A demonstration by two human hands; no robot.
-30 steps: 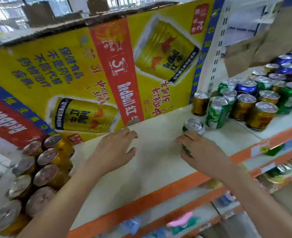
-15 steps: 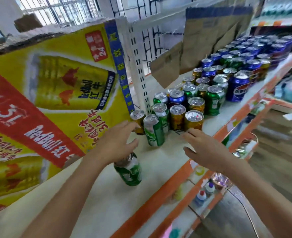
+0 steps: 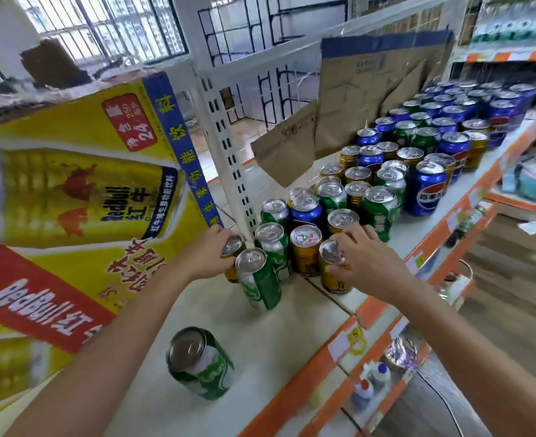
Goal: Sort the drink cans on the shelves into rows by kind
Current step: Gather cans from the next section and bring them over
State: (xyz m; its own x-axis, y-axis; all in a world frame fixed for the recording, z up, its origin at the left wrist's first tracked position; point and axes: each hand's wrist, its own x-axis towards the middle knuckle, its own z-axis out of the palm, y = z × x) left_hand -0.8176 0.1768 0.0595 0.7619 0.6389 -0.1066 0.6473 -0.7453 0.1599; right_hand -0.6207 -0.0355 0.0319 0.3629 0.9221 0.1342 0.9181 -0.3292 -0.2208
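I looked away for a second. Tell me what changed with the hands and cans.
The right hand let go of the green can, now alone on the shelf, and took a gold can at the cluster's front. The left hand reached forward and holds another gold can. The mixed cans stayed put.

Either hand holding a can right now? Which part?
Both. Left hand grips a gold metal drink can round its upper side, by the white upright. Right hand grips another gold drink can round its upper body.

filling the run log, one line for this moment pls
left hand grips gold can | right hand grips gold can | lone green can nearer
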